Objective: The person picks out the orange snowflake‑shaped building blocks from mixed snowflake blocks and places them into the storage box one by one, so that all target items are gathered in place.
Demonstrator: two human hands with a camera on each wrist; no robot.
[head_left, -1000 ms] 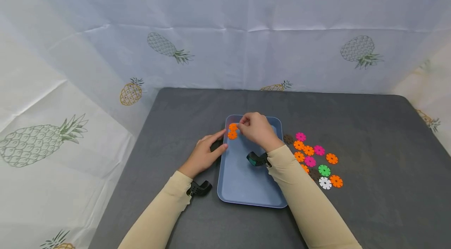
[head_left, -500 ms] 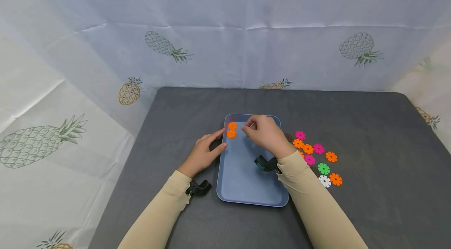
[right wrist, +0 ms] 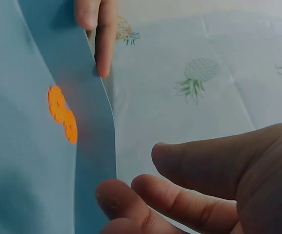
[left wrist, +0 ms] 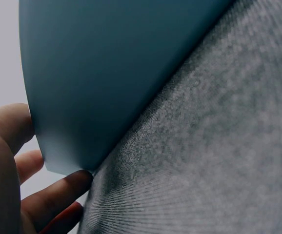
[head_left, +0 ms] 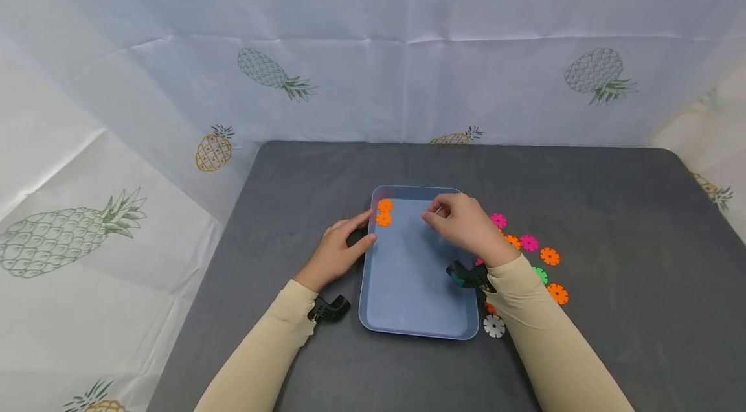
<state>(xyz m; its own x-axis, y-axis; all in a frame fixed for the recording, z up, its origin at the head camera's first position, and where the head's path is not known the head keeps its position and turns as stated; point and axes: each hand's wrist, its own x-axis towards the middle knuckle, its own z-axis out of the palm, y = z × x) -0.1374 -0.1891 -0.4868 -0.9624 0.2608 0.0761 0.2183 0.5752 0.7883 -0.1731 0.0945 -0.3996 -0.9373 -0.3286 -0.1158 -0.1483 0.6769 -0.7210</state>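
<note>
Two orange flower-shaped discs (head_left: 384, 212) lie touching each other in the far left corner of a blue tray (head_left: 419, 328). My left hand (head_left: 335, 255) rests at the tray's left side, fingers extended and fingertips on the rim; the left wrist view shows the fingertips against the outer wall. Above the tray's far right part hovers my right hand (head_left: 463, 224), bent at the fingers. In the right wrist view, the thumb (right wrist: 194, 158) stands apart from the fingers with nothing between them.
Right of the tray lie several loose discs on the grey table, among them a pink disc (head_left: 528, 243), an orange disc (head_left: 550, 256) and a pale disc (head_left: 494, 326). My right forearm covers part of this group. A pineapple-print cloth (head_left: 350, 88) hangs behind the table.
My right hand has moved right, away from the two orange discs, which stay in place. The pale disc near the tray's lower right has come into sight. The left hand stays at the rim.
</note>
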